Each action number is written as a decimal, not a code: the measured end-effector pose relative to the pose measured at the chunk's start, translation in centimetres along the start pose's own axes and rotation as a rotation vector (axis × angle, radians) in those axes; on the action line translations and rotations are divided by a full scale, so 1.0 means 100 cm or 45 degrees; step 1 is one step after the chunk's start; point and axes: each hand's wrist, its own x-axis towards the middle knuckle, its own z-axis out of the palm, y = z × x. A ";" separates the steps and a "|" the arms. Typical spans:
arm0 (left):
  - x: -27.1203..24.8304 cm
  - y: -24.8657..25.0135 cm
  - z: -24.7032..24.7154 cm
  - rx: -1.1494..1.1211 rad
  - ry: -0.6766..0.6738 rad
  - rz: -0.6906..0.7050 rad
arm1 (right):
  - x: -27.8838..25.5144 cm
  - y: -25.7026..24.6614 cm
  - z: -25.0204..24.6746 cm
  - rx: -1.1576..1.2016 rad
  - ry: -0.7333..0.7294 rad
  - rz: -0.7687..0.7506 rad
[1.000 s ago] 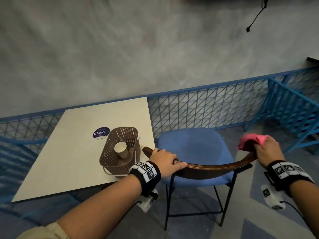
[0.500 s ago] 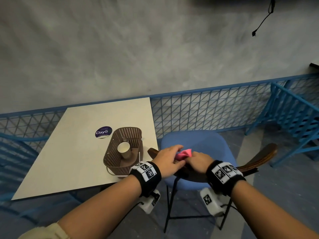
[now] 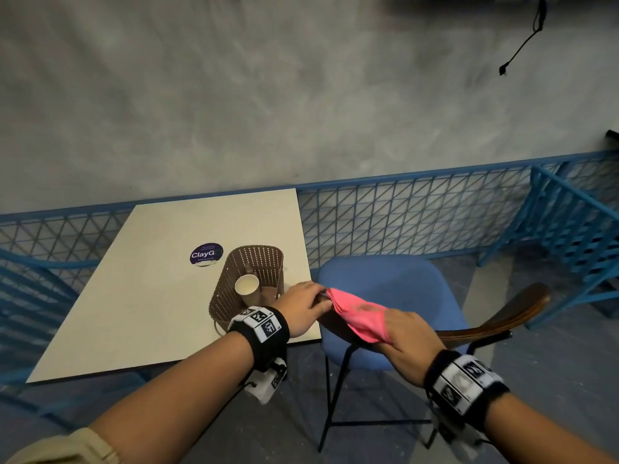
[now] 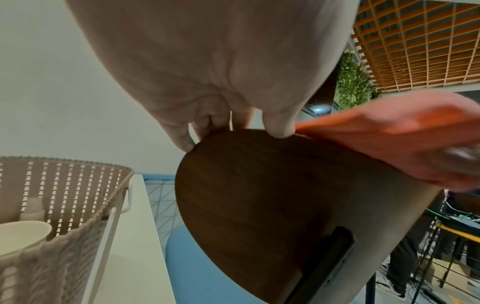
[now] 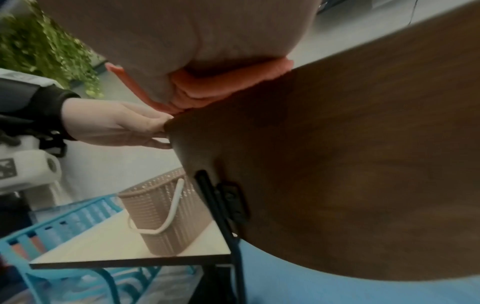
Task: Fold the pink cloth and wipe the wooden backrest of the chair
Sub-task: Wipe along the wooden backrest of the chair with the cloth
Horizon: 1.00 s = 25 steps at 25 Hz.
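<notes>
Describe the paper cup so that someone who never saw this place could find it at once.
Start at the pale square table beside the blue chair. Near its right edge stands a brown perforated basket with a white handle. The paper cup is inside, the only white round-mouthed thing there.

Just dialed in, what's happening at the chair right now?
A person is wiping the chair's wooden backrest. The right hand presses the folded pink cloth onto the top edge near the backrest's left end, and the left hand grips that end to steady it, fingers curled over the edge right beside the cloth. A brown basket with a paper cup inside stands on the table just to the left.
</notes>
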 end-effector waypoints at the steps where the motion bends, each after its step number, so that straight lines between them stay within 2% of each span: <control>1: 0.001 0.001 -0.001 0.018 -0.005 -0.011 | -0.016 0.013 0.003 -0.024 0.005 0.024; 5: 0.003 0.007 -0.006 0.074 -0.013 -0.091 | -0.076 0.063 -0.006 0.016 0.161 0.138; 10: 0.009 0.023 -0.004 0.248 -0.140 -0.170 | -0.125 0.142 -0.017 0.011 0.221 0.321; 18: 0.004 0.026 0.006 0.155 -0.072 -0.211 | -0.131 0.261 -0.035 0.249 0.426 0.621; 21: 0.004 0.026 0.009 0.147 -0.038 -0.204 | -0.119 0.262 -0.043 0.311 0.522 0.673; 23: 0.002 0.027 0.011 0.174 -0.010 -0.201 | -0.115 0.243 -0.043 0.270 0.454 0.601; 25: 0.000 0.028 0.014 0.217 0.030 -0.185 | -0.120 0.218 -0.029 0.271 0.495 0.684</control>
